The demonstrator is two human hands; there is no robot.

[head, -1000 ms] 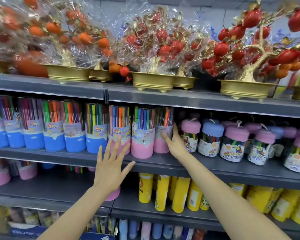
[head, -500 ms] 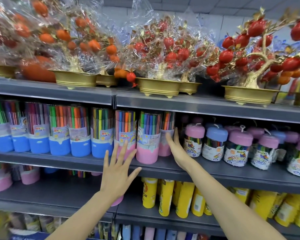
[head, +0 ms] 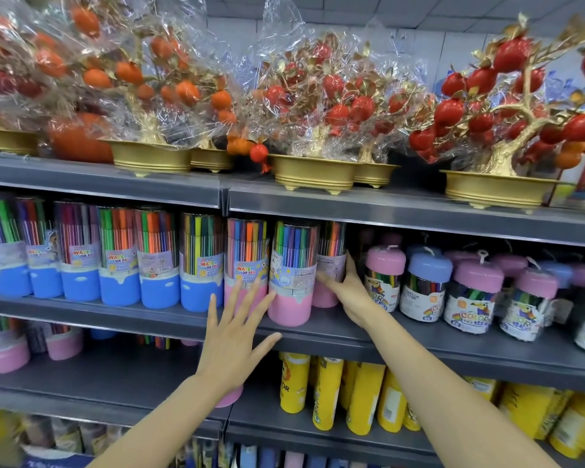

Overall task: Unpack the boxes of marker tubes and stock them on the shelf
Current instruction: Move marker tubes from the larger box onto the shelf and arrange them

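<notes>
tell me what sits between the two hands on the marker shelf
In the head view, one pink-based marker tube stands between them: the left hand spreads open to its left, and the right hand touches the set-back pink tube to its right.

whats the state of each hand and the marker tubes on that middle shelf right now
left hand: open, fingers spread, in front of the pink-based tubes, holding nothing
right hand: open, straight fingers against the rear pink-based tube
front pink-based tube: upright, closed, at the shelf edge
blue-based tubes: upright, in a row
pink- and blue-capped jars: upright, caps on
middle shelf: stocked
</notes>
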